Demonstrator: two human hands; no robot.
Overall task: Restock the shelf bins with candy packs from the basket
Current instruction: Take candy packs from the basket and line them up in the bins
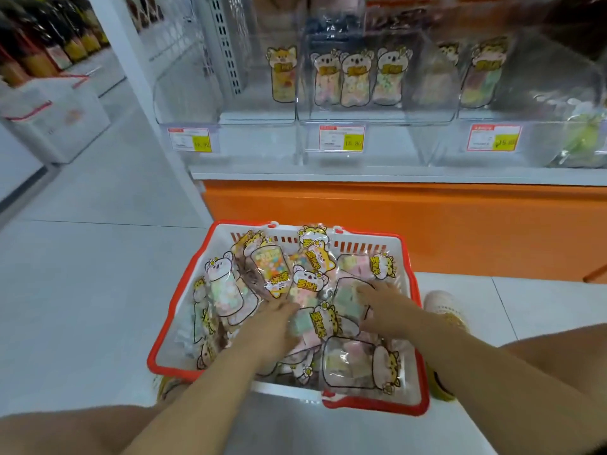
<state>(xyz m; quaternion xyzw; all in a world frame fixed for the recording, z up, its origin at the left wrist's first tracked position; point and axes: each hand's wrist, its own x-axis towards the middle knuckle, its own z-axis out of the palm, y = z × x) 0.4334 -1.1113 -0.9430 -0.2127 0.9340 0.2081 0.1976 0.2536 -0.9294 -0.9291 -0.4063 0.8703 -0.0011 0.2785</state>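
A red and white basket (170,323) stands on the floor in front of me, filled with several clear candy packs printed with cartoon animals. My left hand (272,326) lies on the packs in the middle of the basket, fingers reaching into them. My right hand (384,307) rests on a pastel marshmallow pack (345,297) at the basket's right side; blur hides whether either hand grips a pack. Above, clear shelf bins (377,119) hold a few upright packs: one in the left bin (282,75), three in the middle bin (356,77).
Price tags (341,137) hang on the bin fronts. An orange shelf base (427,221) runs behind the basket. My shoe (443,307) is beside the basket's right rim. White boxes (56,119) stand at the far left along the tiled aisle.
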